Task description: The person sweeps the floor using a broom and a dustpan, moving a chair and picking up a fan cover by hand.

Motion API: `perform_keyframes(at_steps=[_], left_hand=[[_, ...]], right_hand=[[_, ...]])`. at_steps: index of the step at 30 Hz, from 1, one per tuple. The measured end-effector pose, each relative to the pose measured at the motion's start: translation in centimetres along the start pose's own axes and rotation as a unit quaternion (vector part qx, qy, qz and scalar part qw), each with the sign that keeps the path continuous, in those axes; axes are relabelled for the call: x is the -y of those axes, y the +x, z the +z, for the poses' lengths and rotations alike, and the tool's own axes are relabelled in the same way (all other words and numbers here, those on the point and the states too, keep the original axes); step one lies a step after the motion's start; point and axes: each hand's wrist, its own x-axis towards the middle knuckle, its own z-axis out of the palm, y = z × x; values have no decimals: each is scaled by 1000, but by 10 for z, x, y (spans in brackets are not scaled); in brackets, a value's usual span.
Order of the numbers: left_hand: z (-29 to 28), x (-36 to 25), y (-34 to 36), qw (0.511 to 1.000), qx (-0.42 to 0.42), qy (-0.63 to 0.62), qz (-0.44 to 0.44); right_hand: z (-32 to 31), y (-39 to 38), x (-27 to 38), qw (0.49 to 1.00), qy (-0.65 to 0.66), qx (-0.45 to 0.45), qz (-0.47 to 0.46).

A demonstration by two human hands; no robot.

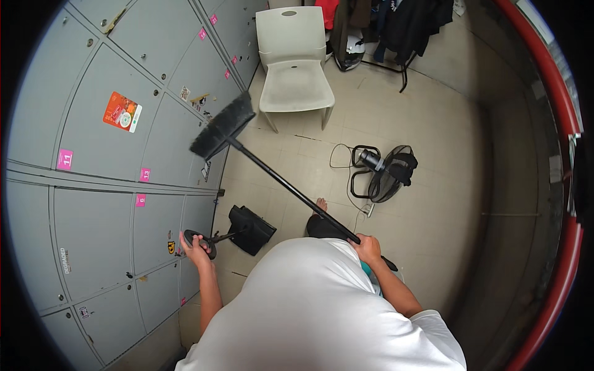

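Right hand [369, 248] fingers wrapped tight on black broom handle [291, 188], near top end, close to torso. Left hand [197, 246] fingers curled round grip of long-handled dustpan [250, 230]; pan rests on tiled floor [433, 161] beside locker wall [105, 204]. Bare foot [321, 204] just past pan. Broom head [221, 127] raised off floor, bristles in air near lockers (not sweeping contact now). Pan contents not visible, so progress unclear; sweeping looks unfinished. Farther: floor fan [387, 173], white plastic chair [294, 62], hanging clothes [402, 21].
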Motion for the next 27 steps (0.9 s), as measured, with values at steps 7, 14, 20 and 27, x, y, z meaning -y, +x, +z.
perform_keyframes(at_steps=[7,14,20,27], left_hand=[[32,19,5,996,-29,-32,-73],[48,28,6,996,-19,-33,-81],[91,18,26,993,-31,-35,-110],[147,22,46,990,-18,-25,-136]], right_hand=[[-51,76,-18,993,63,88,36],[-61,127,-21,988,152,26,22],[-60,168,-9,964,257,-20,68],[-98,205,-24,975,176,-98,97]])
